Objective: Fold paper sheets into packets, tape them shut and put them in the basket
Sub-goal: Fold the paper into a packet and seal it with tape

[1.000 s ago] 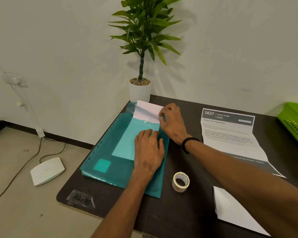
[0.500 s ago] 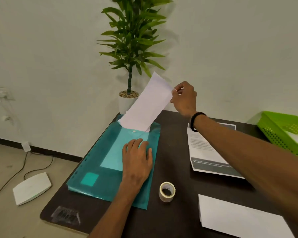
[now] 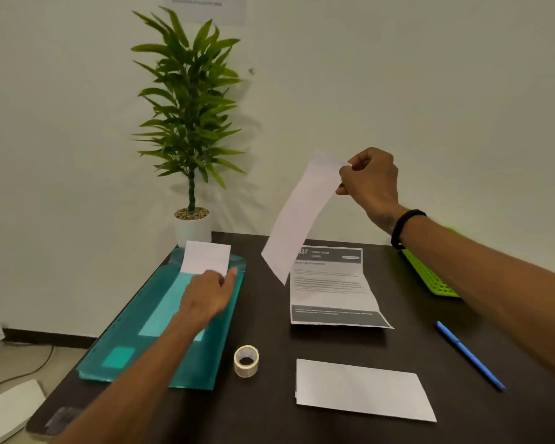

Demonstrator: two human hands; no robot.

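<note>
The right hand [image 3: 370, 184] pinched one blank sheet [image 3: 298, 216] aloft, the left hand [image 3: 207, 298] pressed flat-fingered on one teal folder [image 3: 141, 334], one tape roll [image 3: 246, 361] near

Teal folder [image 3: 161, 322] – white sheet [image 3: 302, 216] – green basket [image 3: 430, 277].

A white paper sheet [image 3: 298, 219] hangs in the air, held by its top corner. More white paper [image 3: 205, 257] sticks out of a teal folder [image 3: 173, 322]. A folded white packet [image 3: 362, 390] lies flat near a tape roll [image 3: 246, 361]. The green basket [image 3: 430, 277] sits at the far right.
</note>
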